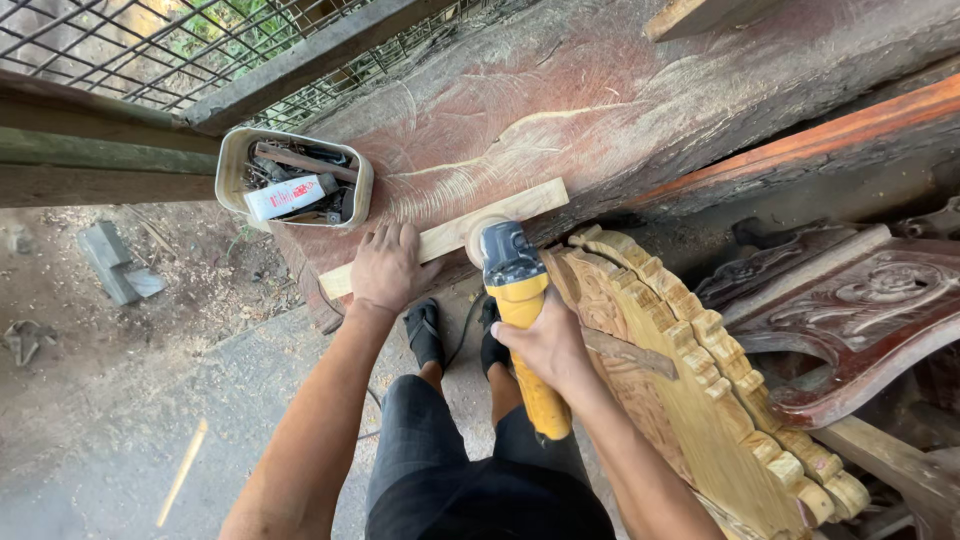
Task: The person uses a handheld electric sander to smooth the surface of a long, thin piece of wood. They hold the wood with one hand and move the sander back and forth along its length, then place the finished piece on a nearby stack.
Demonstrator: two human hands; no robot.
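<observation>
On the big reddish slab, a light, stiff wooden strip is pinned flat under the spread left hand, while the right hand is clamped around a heavy-looking yellow grinder, best gripped mid-body.

Daylight falls on a dusty grey concrete floor strewn with sawdust and scraps. A rusty wire mesh fence on a weathered wooden rail closes the far side, with greenery beyond. A massive reddish timber slab serves as the table, and dark carved wooden panels lean at the right
</observation>
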